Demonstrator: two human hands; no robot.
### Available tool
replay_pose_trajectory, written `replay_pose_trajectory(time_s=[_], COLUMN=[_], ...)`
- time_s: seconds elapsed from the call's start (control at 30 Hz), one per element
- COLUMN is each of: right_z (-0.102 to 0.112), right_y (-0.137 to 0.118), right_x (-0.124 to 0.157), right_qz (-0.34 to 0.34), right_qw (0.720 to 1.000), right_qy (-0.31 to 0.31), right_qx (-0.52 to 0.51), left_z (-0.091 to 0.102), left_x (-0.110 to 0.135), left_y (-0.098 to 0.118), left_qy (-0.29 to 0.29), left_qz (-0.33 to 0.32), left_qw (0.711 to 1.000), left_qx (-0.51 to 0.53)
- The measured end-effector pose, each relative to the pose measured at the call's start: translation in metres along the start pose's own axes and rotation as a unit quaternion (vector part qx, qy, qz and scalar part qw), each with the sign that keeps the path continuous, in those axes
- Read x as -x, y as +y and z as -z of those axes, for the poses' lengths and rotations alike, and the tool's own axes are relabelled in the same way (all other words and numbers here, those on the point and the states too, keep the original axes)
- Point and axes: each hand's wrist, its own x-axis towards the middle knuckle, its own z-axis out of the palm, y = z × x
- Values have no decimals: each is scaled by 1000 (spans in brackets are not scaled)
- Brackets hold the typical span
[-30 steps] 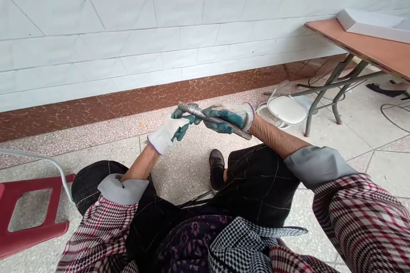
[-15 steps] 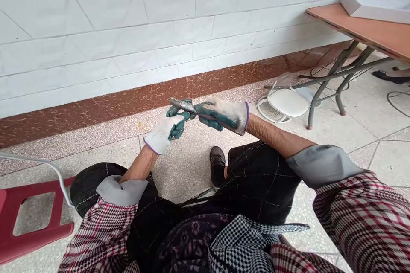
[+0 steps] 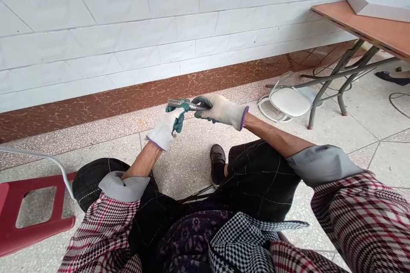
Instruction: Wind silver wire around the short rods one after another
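Note:
Between my two hands lies a dull grey-brown rod [image 3: 173,103], nearly level, with shiny silver wire [image 3: 193,106] wound around part of it. My left hand [image 3: 166,123], in a white glove with green-coated fingers, is closed around the rod near its left end, thumb against the winding. My right hand [image 3: 221,111], gloved the same way, has its fingers wrapped over the rod just right of the wire. The back of that glove faces up and hides the rod's right end. Both hands are in front of my knees, above the floor.
A white tiled wall [image 3: 128,42] with a brown base strip runs across the front. To the right stand a folding table [image 3: 361,15] with a white box [image 3: 378,4], and a white folding chair [image 3: 290,102]. A red plastic stool [image 3: 60,204] is at my left.
My right hand has turned over the rod, so its glove back shows and the rod's right part is covered. The rod looks more level. My left thumb has shifted onto the winding.

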Motion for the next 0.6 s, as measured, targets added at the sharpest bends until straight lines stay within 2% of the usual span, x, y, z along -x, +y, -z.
replay_pose_trajectory(time_s=[0.07, 0.13, 0.2, 0.27, 0.4, 0.6], right_z=[-5, -8, -8, -5, 5, 23], right_y=[0, -1, -2, -5, -3, 16], right_x=[-2, -2, -1, 1, -2, -17], right_qz=[33, 53, 54, 38, -6, -46], right_qw=[987, 961, 941, 936, 952, 950], right_qy=[53, 67, 68, 66, 66, 107], right_qx=[147, 263, 328, 343, 298, 288], left_z=[-4, -6, -8, -9, -12, -15], left_x=[-1, 1, 4, 9, 19, 27], left_y=[0, 0, 2, 4, 7, 3], left_qy=[4, -6, -17, -23, -37, -110], left_qz=[6, 14, 13, -3, -27, -28], left_qw=[1000, 1000, 1000, 1000, 998, 988], left_qx=[11, 17, 14, 2, -53, -100])
